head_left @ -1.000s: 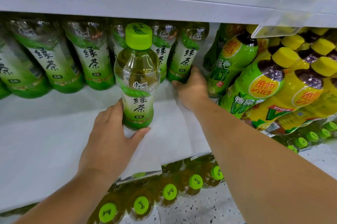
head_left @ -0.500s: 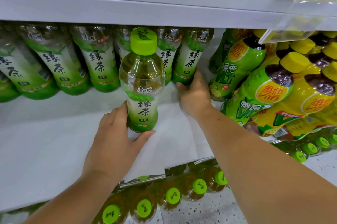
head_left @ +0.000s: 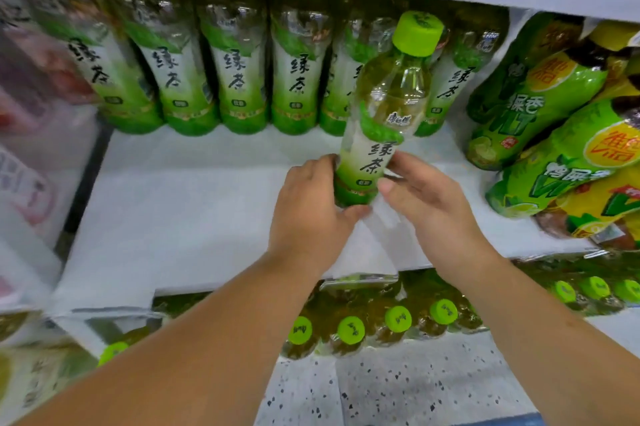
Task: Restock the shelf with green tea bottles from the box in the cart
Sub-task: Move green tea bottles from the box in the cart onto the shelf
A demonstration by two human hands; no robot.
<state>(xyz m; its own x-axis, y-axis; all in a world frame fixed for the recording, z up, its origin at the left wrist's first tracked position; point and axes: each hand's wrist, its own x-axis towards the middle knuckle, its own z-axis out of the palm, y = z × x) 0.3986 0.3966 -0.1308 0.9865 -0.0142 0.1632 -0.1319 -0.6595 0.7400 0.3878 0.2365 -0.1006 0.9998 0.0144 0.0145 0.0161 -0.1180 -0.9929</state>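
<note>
The left hand grips the base of a green tea bottle on the shelf; the right hand touches its side; more bottles line the back edge.

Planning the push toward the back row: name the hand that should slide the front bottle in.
Left, probably. The left hand grips the green tea bottle low around its base, while the right hand only touches its side with loose fingers.
</note>
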